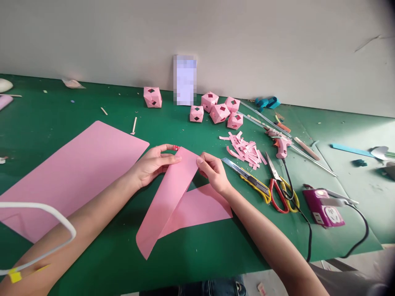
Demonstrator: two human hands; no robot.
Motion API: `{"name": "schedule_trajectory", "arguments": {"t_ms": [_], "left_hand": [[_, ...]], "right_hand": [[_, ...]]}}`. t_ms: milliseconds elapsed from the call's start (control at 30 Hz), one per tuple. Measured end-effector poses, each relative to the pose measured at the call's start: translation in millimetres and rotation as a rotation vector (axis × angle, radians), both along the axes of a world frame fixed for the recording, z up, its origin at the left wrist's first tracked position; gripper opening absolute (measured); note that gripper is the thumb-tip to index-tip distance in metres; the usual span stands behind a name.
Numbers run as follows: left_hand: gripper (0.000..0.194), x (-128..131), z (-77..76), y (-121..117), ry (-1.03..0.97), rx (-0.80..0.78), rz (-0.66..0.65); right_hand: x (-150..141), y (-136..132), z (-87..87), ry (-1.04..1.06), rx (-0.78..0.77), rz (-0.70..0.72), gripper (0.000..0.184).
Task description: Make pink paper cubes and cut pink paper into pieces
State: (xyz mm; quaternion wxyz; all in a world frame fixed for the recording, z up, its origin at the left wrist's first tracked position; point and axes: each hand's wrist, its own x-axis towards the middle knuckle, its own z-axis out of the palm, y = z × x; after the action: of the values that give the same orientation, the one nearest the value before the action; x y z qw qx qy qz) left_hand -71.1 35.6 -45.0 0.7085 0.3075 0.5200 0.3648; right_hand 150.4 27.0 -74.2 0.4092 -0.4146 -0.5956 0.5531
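A strip of pink paper is held up between my two hands, its lower end curling toward me above the green table. My left hand pinches its upper left edge, with a red patterned band on one finger. At the upper right corner, my right hand grips the same strip between thumb and curled fingers. Another piece of pink paper lies flat beneath, partly covered by the strip and my right hand. To the left rests a large pink sheet, partly behind my left forearm.
Several folded pink paper shapes stand at the back near an upright phone. Pink scraps, a yellow utility knife, scissors, a corded glue gun and a purple box lie to the right.
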Motion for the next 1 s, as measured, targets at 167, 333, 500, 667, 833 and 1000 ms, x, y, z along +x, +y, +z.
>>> {"name": "schedule_trajectory", "arguments": {"t_ms": [167, 333, 500, 667, 833, 1000], "left_hand": [[0.069, -0.6, 2.4, 2.0, 0.029, -0.005, 0.036], [0.071, -4.5, 6.8, 3.2, 0.056, 0.027, 0.057], [0.071, -6.9, 7.9, 4.1, 0.077, 0.044, 0.037], [0.070, -8.1, 6.3, 4.8, 0.072, 0.099, 0.026], [0.067, -10.1, 3.0, 6.9, 0.079, 0.120, 0.036], [0.070, -11.4, 4.2, 9.2, 0.063, 0.121, 0.041]], "right_hand": [[0.7, -1.4, -1.2, -0.016, 0.024, 0.004, 0.051], [-3.2, -3.8, 3.4, 0.025, -0.001, 0.005, 0.050], [-8.0, -6.1, 6.0, 0.069, -0.024, -0.015, 0.049], [-8.2, -5.9, 3.5, 0.094, -0.031, -0.024, 0.051], [-8.4, -5.3, 0.6, 0.101, -0.048, -0.001, 0.047], [-10.8, -5.2, -2.7, 0.085, -0.043, 0.020, 0.045]]}}
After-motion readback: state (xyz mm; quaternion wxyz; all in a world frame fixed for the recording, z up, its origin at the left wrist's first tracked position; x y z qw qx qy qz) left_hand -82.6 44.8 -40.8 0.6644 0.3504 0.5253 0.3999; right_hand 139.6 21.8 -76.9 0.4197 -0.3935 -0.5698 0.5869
